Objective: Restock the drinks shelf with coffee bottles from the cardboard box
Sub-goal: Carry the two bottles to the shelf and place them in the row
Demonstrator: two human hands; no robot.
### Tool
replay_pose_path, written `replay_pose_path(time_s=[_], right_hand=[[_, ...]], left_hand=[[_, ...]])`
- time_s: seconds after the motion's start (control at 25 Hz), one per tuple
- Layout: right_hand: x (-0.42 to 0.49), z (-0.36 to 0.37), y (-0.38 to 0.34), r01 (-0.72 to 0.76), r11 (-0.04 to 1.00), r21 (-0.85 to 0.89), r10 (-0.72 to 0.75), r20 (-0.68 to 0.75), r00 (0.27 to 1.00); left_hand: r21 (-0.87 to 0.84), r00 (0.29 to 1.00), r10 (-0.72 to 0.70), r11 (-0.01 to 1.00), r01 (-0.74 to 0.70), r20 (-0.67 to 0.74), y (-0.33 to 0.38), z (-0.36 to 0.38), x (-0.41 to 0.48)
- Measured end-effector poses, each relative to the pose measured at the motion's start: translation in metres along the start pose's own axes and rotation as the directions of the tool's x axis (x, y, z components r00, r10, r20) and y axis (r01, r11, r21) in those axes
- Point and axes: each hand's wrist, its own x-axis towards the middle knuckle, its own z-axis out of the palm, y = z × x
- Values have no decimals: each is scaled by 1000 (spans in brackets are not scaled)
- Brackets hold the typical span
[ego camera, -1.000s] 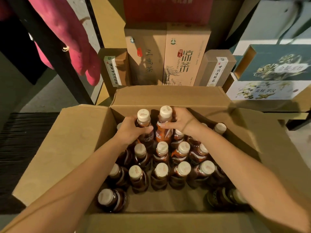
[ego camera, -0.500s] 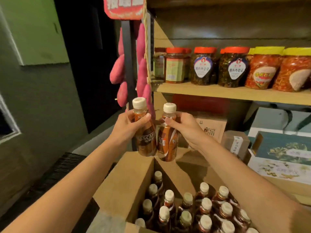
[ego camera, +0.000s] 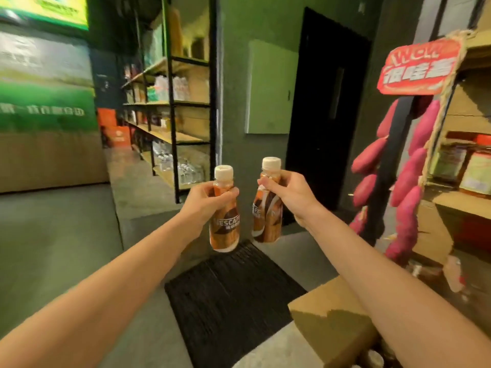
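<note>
A person's left hand (ego camera: 210,193) and right hand (ego camera: 289,195) each curl round an upright coffee bottle, left bottle (ego camera: 224,227) beside right bottle (ego camera: 267,221), the drinks shelf (ego camera: 183,139) beyond and leftward, nearer the left hand.

Above the floor mat (ego camera: 233,296), glossy clear plastic on both coffee bottles: left bottle (ego camera: 224,221) and right bottle (ego camera: 267,219), slick printed sleeves, matt cream plastic caps. Mat itself black, ribbed, rough-looking. Just right of the mat, cardboard box (ego camera: 332,322) in matt brown board. Around the mat, smooth, dull grey floor (ego camera: 66,248). Beyond the mat to the left, shelf rack (ego camera: 174,128) in black metal with pale wooden boards. Up right of the mat, shiny red sign (ego camera: 419,67) with rough twine-like edging; below it, dull purple-red hanging sweet potatoes (ego camera: 409,181), matt skin.
</note>
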Motion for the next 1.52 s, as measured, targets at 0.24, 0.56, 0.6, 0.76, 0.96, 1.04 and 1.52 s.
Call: replay_pose_path(time_s=[0.24,0.56,0.6,0.76,0.96,1.04,1.52], right_hand=[[39,169,-40,53,995,89,-73,241,968],[89,425,-78,79,978,194,-155,420,894],[96,454,-84,75,978,197,-154,429,890],[135,557,-105,86,973,216,-175,439,881],[203,655,-105,105,974,202,-186,436,881],[237,689,-96,99,973,208,-184,441,878],[531,873,-53,141,966,217,-223,421,879]], left_hand=[[81,948,-35,995,63,-316,-17,-172,-5],[132,852,14,989,65,-524,-33,-403,-3],[136,843,7,988,78,-538,-34,-432,2],[136,827,-33,982,131,-561,-42,-535,34],[90,810,-81,983,163,-580,-74,-623,100],[59,805,-105,983,171,-584,-94,-652,133],[80,792,-53,989,128,-609,-173,-823,438]])
